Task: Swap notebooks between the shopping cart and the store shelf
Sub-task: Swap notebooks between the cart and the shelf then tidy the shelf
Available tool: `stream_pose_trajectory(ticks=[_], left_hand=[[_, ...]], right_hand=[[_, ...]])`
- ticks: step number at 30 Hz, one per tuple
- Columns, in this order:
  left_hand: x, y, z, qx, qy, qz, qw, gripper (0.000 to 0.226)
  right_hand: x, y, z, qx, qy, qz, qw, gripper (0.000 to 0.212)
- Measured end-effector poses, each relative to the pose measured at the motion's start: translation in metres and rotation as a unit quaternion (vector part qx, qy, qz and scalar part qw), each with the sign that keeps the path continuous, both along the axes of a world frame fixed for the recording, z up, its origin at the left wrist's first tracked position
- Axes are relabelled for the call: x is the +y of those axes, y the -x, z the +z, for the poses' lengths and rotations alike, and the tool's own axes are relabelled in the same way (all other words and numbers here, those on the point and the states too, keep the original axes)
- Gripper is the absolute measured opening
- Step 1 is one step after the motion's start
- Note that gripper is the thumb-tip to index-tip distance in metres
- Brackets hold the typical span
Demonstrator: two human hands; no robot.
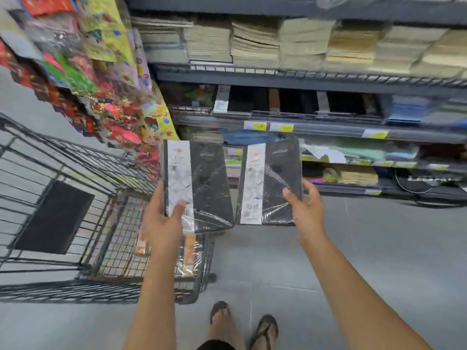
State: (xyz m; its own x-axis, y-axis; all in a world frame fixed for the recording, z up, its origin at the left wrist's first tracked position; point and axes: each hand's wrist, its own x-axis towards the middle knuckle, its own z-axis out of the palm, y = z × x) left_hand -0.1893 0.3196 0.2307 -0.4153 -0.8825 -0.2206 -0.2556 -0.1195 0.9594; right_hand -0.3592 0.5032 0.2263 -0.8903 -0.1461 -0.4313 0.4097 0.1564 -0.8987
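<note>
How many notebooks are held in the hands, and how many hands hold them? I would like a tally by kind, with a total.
Black shrink-wrapped notebooks held: 2, one in the left hand at, one in the right hand at
Hands holding: 2
Total: 4

Shopping cart left, store shelf ahead, two notebooks between.

Stationery shop aisle: tiered shelves of stacked paper, yellow price tags, apparently hanging gift packets, wire cart.
</note>
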Motion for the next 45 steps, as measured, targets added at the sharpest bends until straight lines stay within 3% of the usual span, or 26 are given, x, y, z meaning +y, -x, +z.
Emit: stream_pose_trajectory(ticks=[5, 13, 21, 28, 32, 38, 45], left_hand=[[-0.023, 0.037, -0.016, -0.008, -0.045, -0.006, 0.999, 0.061], [-0.091, 0.108, -0.054, 0.008, -0.085, -0.013, 0.996, 0.058], [-0.134, 0.16, -0.089, 0.039, -0.107, 0.042, 0.993, 0.055], [-0.147, 0.181, -0.111, 0.058, -0.101, 0.086, 0.989, 0.057], [-0.142, 0.182, -0.116, 0.066, -0.109, 0.103, 0.987, 0.058], [-0.135, 0.183, -0.11, 0.062, -0.115, 0.098, 0.987, 0.058], [-0.142, 0.188, -0.104, 0.057, -0.094, 0.087, 0.99, 0.061]], right_hand=[[-0.024, 0.062, -0.026, -0.055, 0.036, -0.037, 0.997, 0.043], [-0.135, 0.161, -0.078, -0.056, 0.044, -0.008, 0.997, 0.058], [-0.218, 0.226, -0.112, -0.069, 0.047, 0.015, 0.996, 0.058], [-0.246, 0.244, -0.119, -0.035, 0.062, 0.059, 0.996, 0.066], [-0.225, 0.23, -0.128, 0.039, 0.082, 0.121, 0.989, 0.078], [-0.222, 0.216, -0.136, 0.094, 0.084, 0.138, 0.982, 0.05], [-0.243, 0.226, -0.132, 0.078, 0.074, 0.102, 0.989, 0.047]])
